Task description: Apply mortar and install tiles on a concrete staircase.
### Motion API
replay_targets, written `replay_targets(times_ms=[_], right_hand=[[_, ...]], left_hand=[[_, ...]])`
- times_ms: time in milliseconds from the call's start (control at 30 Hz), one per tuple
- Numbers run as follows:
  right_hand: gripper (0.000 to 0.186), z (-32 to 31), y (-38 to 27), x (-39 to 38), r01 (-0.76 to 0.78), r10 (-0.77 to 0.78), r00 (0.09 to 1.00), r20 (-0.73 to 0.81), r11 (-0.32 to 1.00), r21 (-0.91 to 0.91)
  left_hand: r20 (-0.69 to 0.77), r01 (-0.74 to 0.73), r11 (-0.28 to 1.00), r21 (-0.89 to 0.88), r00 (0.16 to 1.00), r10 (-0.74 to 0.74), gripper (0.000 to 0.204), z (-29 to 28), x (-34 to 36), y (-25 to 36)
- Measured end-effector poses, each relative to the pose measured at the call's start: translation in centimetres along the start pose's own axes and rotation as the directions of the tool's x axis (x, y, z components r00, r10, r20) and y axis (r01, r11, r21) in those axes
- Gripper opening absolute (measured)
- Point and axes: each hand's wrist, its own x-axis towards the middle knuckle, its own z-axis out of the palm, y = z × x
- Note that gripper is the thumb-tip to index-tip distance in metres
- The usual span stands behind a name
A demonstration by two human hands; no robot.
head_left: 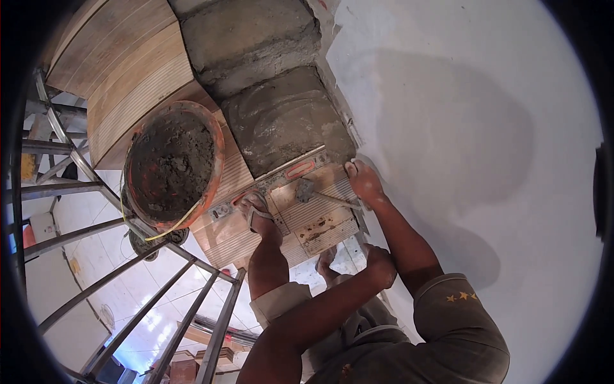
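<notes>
My right hand (366, 182) is at the wall-side end of a wood-look stair tile (339, 180), its fingers curled; whatever may be in them is hidden. My left hand (380, 265) sits low beside my right forearm, its fingers mostly out of sight. Along the back of the tile lies a spirit level (278, 179), smeared with mortar. A mallet (305, 190) with a grey head and a pale handle rests on the tile. My sandalled foot (254, 208) stands at the level's left end. Behind it, wet mortar (281, 121) covers the step.
A round orange bucket (217, 150) of mortar stands on the tiled steps at left. Metal railing bars (192, 313) run along the open left side, above a lower floor. A white wall (473, 128) bounds the right. Bare concrete steps (249, 32) continue beyond.
</notes>
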Motion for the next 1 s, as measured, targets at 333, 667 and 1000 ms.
replay_targets(times_ms=[333,667,1000], right_hand=[[0.035,-0.9,0.9,-3.8,0.01,-0.011,0.997,0.079,1.0,0.009],[0.044,2.9,-8.8,0.0,-0.115,-0.003,0.887,0.461,0.967,0.227],[0.025,0.8,-7.2,7.1,0.65,-0.621,0.747,0.24,0.603,-0.463]], left_hand=[[0.04,0.043,0.995,-0.085,0.998,-0.04,0.058,0.0,-1.0,-0.9],[0.247,0.043,0.994,0.099,0.967,-0.067,0.074,1.7,0.1,-0.2],[0.248,0.015,0.999,-0.028,0.969,-0.008,0.071,-0.4,0.1,0.1]])
